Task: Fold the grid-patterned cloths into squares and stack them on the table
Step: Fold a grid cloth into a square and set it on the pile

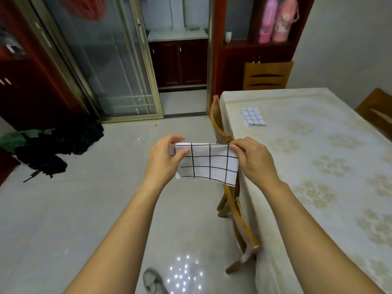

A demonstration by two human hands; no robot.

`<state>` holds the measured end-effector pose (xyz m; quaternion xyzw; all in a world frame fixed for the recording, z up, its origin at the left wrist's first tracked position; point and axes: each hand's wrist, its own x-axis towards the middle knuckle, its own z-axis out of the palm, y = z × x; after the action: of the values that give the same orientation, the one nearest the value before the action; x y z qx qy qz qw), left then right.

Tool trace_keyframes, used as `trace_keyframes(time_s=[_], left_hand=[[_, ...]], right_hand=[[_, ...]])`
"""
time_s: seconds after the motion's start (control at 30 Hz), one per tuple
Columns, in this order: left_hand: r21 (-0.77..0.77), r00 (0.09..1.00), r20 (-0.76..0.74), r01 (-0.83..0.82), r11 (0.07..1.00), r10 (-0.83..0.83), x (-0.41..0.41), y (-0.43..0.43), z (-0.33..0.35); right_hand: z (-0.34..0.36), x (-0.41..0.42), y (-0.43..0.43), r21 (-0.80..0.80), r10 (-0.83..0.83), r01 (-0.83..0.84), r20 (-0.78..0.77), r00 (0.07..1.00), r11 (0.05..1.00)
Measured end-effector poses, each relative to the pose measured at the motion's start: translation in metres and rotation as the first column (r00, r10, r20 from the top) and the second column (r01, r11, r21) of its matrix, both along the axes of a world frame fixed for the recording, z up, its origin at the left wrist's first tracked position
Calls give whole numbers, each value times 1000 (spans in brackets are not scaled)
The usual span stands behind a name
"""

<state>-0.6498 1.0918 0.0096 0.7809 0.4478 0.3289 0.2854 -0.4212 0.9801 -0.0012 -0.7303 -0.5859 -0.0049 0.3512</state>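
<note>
Grid-patterned cloth hangs in the air over the floor, left of the worktop, folded. Left hand and right hand fingers pinch its upper corners. Folded cloth lies on the worktop; no writing shows.

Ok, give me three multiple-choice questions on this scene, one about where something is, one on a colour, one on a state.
1. Where is the folded cloth?
A. on the table
B. on the floor
C. on a chair

2. What colour are the grid lines on the held cloth?
A. red
B. black
C. green

3. How is the held cloth?
A. flat on the table
B. crumpled on the floor
C. in the air between both hands

Answers:
1 A, it rests on the table.
2 B, black on white.
3 C, left hand and right hand pinch its top ends.
</note>
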Motion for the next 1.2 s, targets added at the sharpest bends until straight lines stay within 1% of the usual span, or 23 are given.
trace_keyframes(time_s=[0.07, 0.13, 0.23, 0.33, 0.43, 0.57, 0.67, 0.73, 0.87, 0.97, 1.0, 1.07, 1.13, 1.2], left_hand=[[139, 990, -139, 33, 990, -13, 12, 41, -12], [221, 974, -225, 72, 973, -21, 24, 84, -21], [222, 951, -281, 194, 956, -127, 44, 149, -22], [221, 913, -308, 342, 913, -268, 69, 208, -8], [254, 857, -289, 499, 829, -427, 99, 263, 8], [273, 796, -286, 601, 751, -533, 144, 312, 4], [210, 763, -287, 640, 739, -579, 188, 352, -6], [164, 745, -286, 658, 735, -603, 218, 379, -11], [119, 704, -344, 690, 714, -622, 279, 432, -12], [1, 628, -387, 732, 681, -675, 323, 467, -3], [-46, 606, -383, 741, 670, -697, 340, 478, 2], [-99, 592, -338, 750, 654, -731, 375, 496, 3], [-116, 590, -281, 762, 637, -757, 410, 504, -2], [-147, 594, -208, 767, 625, -777, 447, 507, -12]], right_hand=[[-4, 2, 36, -5, -23, 23, 50, 998, 1000], [-4, 5, 72, -8, -49, 50, 90, 995, 999], [2, 9, 126, -11, -105, 107, 113, 988, 994], [14, 14, 178, -34, -163, 168, 117, 980, 985], [23, 25, 228, -30, -242, 247, 120, 963, 968], [12, 46, 270, -59, -282, 292, 131, 950, 955], [1, 76, 296, -57, -322, 327, 79, 943, 943], [-7, 103, 316, -22, -350, 350, 31, 936, 936], [-15, 163, 359, 76, -391, 410, -187, 901, 909], [-15, 207, 390, 88, -438, 480, -292, 850, 873], [-14, 222, 400, 88, -460, 509, -318, 829, 856], [-18, 252, 410, 69, -517, 586, -394, 760, 808], [-29, 276, 409, 46, -579, 672, -468, 668, 739], [-43, 299, 405, 32, -613, 756, -564, 553, 654]])
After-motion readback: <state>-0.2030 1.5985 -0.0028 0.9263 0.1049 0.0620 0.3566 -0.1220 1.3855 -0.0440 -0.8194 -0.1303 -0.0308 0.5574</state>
